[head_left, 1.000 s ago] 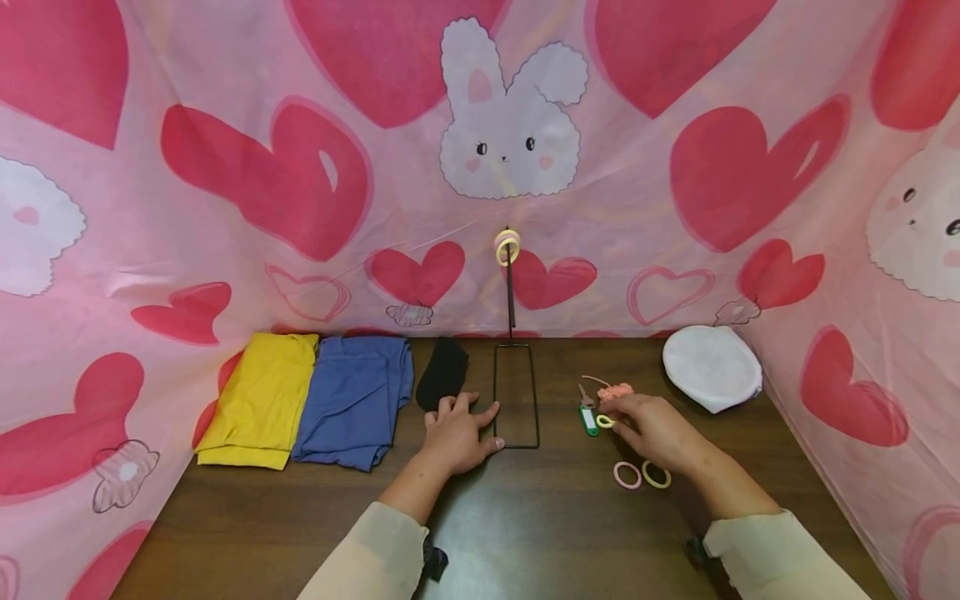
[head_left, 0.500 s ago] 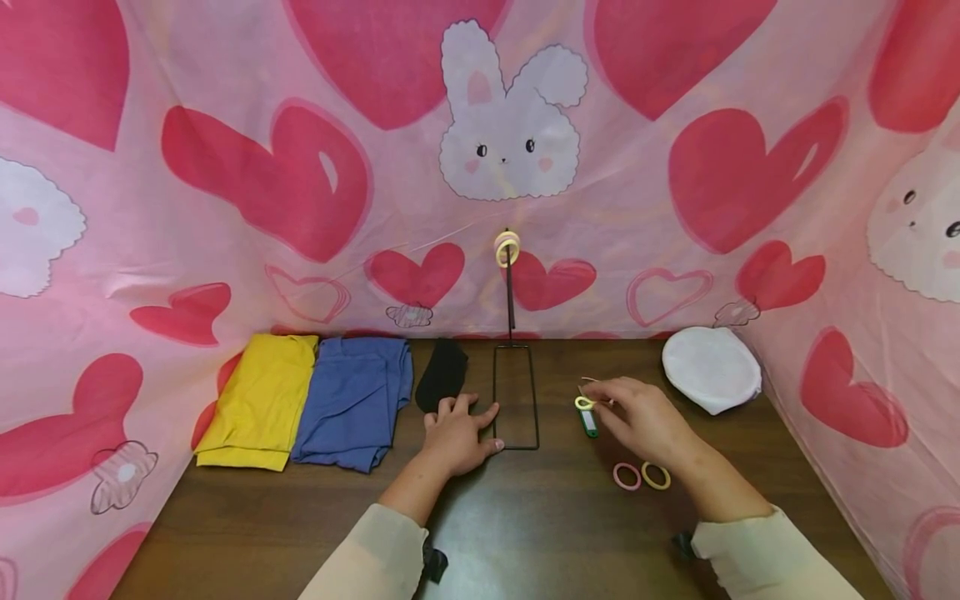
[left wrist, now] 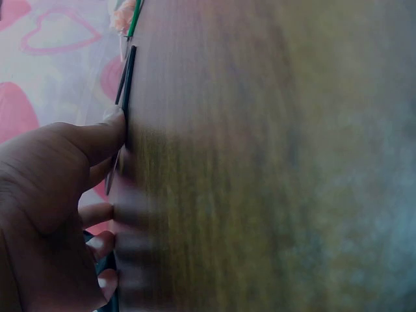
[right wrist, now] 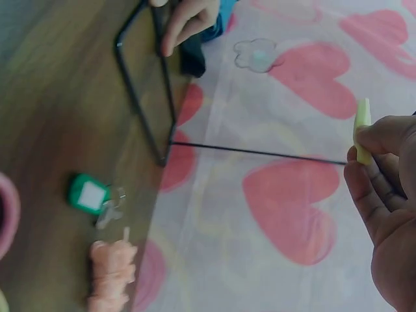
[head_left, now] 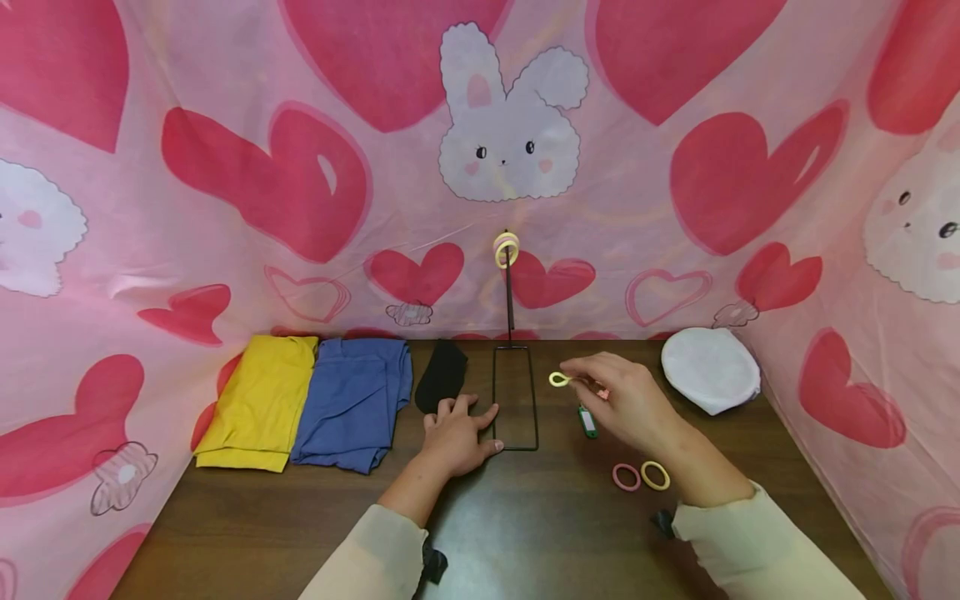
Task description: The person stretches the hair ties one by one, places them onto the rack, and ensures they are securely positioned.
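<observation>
My right hand [head_left: 576, 373] pinches a small yellow-green hair ring [head_left: 557, 379] in the air, just right of a black wire stand [head_left: 516, 398]. In the right wrist view the ring [right wrist: 361, 130] shows edge-on between my fingertips [right wrist: 380, 140], close to the stand's thin upright rod [right wrist: 260, 154]. Two pale rings [head_left: 507, 248] hang at the rod's top. My left hand [head_left: 480, 425] lies flat on the table, its thumb [left wrist: 97, 140] pressing the stand's base wire [left wrist: 127, 75].
A green key tag [head_left: 587, 421], a pink scrunchie [right wrist: 112, 266], a pink ring [head_left: 627, 477] and a yellow ring [head_left: 656, 475] lie by my right hand. A white pouch [head_left: 711, 367] sits back right. Yellow [head_left: 258, 400], blue [head_left: 352, 396] and black [head_left: 442, 373] cloths lie left.
My right hand lifted the yellow-green ring off the table beside the key tag and carried it up and left towards the stand. The left hand stayed put.
</observation>
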A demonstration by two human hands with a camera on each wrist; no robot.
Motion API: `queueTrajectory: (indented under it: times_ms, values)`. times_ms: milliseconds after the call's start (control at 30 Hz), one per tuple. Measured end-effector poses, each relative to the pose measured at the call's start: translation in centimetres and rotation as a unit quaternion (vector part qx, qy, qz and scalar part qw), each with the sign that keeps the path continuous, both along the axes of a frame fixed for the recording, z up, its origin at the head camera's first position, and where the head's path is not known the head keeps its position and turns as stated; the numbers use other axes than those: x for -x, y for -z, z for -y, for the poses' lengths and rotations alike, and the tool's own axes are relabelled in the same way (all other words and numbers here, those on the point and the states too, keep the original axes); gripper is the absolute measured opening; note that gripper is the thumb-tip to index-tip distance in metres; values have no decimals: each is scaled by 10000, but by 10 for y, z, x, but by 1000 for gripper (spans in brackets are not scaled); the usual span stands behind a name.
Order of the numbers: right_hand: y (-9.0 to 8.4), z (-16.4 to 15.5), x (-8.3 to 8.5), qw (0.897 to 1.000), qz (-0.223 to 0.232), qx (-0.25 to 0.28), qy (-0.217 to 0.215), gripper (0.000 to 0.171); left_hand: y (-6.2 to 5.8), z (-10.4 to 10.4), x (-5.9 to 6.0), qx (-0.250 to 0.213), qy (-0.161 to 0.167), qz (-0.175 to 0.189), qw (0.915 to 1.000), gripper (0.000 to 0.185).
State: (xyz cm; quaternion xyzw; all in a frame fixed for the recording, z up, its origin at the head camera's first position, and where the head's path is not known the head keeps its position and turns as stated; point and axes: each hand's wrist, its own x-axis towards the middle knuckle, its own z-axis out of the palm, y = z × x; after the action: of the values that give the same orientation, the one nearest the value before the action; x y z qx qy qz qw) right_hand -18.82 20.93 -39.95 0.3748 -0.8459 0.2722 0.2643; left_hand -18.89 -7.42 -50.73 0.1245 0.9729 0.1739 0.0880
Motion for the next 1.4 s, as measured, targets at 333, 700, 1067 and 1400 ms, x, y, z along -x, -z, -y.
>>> queueTrajectory:
  times_ms: [333,700,1067,1400]
  values:
    - [-33,22,3,9977,-544,156,-375,17,-3,0,0,7,35,-13,10000,65]
    - [-66,40,0,9953,-801,252,-481,20,-5,0,1,58,42,-14,10000,65]
    - [-83,53,-3,9894,-1016,652,-809,26,-1,0,1,111,29,-54,9999,65]
    - [-92,59,0,9916,-975,502,-692,18,1,0,1,109,12,-70,9999,65]
